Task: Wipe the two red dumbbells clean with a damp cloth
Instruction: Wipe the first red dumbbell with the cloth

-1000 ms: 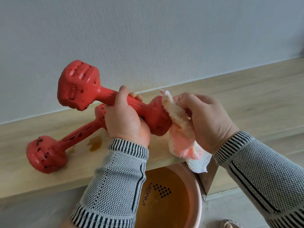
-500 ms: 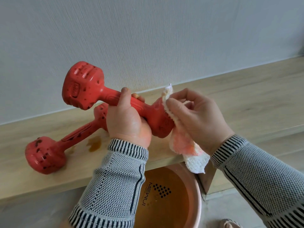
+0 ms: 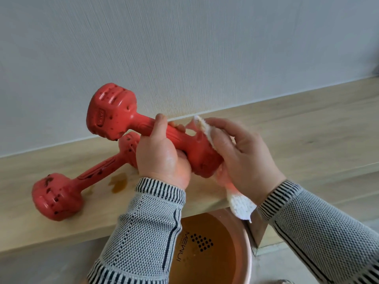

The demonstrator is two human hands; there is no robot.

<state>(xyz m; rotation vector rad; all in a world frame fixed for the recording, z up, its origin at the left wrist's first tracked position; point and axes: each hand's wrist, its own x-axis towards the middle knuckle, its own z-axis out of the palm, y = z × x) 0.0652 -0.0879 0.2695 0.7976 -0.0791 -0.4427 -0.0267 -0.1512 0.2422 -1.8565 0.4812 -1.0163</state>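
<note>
My left hand (image 3: 162, 158) grips the handle of a red dumbbell (image 3: 112, 111), held tilted above the wooden ledge with its spotted far head up at the left. My right hand (image 3: 244, 158) presses a white and pink damp cloth (image 3: 240, 203) against the near head of that dumbbell, fingers wrapped over the cloth. The cloth's tail hangs below my palm. A second red dumbbell (image 3: 59, 195), speckled with dark spots, lies on the ledge at the left, its far head partly hidden behind my left hand.
The pale wooden ledge (image 3: 307, 136) runs along a grey wall. A brown wet stain (image 3: 119, 182) sits on it beside the lying dumbbell. Below the ledge edge stands a pink basin (image 3: 249, 261) holding brownish water.
The held dumbbell has risen and shifted slightly right. My right hand has moved the cloth from the end of the near head up over its top side.
</note>
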